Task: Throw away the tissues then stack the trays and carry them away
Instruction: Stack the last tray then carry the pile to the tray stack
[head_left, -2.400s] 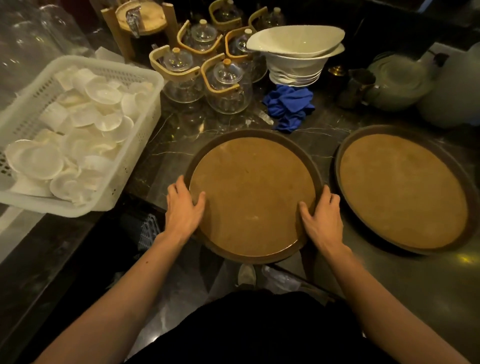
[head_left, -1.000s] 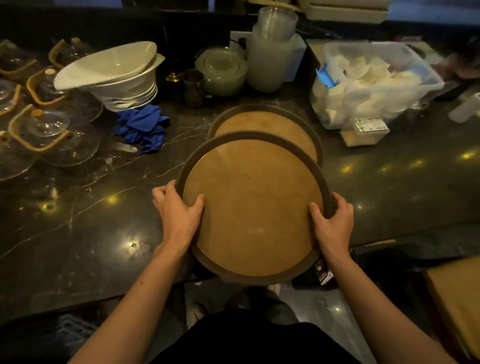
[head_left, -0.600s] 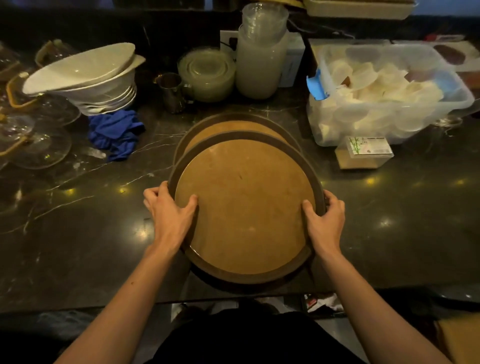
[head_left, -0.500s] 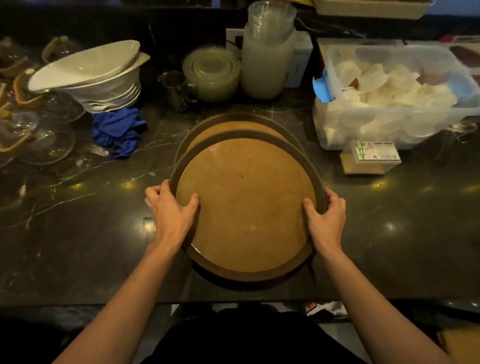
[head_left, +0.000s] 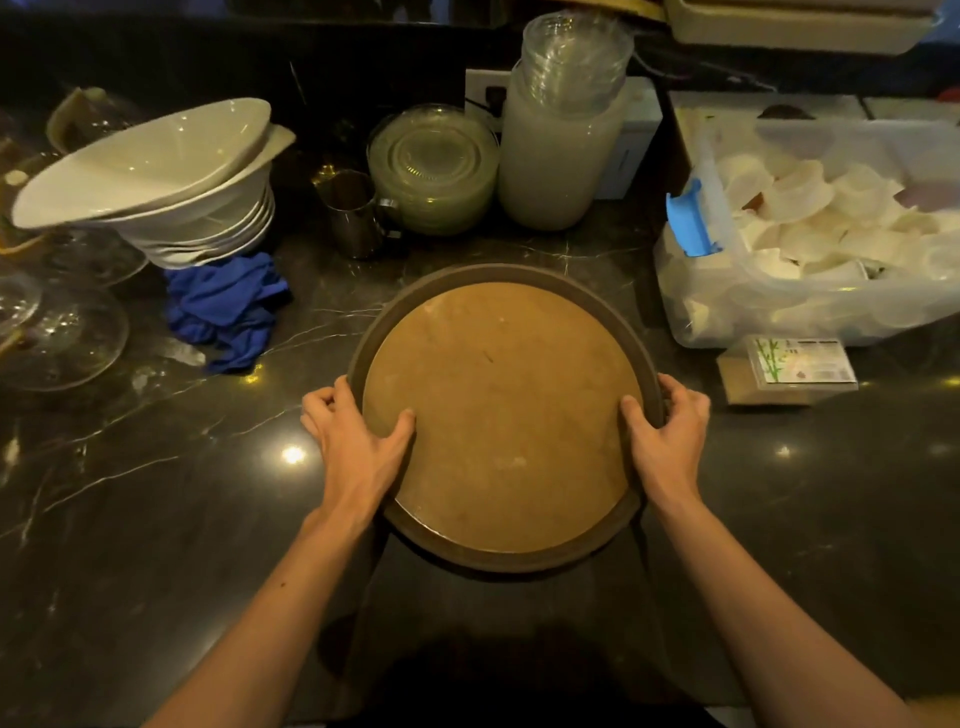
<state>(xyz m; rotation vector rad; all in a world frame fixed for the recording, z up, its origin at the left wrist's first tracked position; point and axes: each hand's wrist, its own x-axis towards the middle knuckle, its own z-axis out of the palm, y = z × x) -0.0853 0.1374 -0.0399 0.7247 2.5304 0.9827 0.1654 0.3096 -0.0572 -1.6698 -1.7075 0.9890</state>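
A round brown tray (head_left: 501, 410) with a dark rim lies in the middle of the dark marble counter. It covers the second tray, of which nothing shows from above. My left hand (head_left: 358, 441) grips the tray's left rim, thumb on the inner surface. On the opposite rim my right hand (head_left: 667, 436) holds it the same way. No tissues are in sight.
A stack of white bowls (head_left: 171, 187) and a blue cloth (head_left: 228, 306) sit at the left. Behind the tray stand a metal jug (head_left: 356, 215), glass plates (head_left: 434, 166) and stacked cups (head_left: 563, 130). A clear bin (head_left: 810, 234) and a small packet (head_left: 789, 369) are at the right.
The tray in my hands moved away from me and came down over the other tray, which now is hidden beneath it. Both hands kept their grip on the rim.
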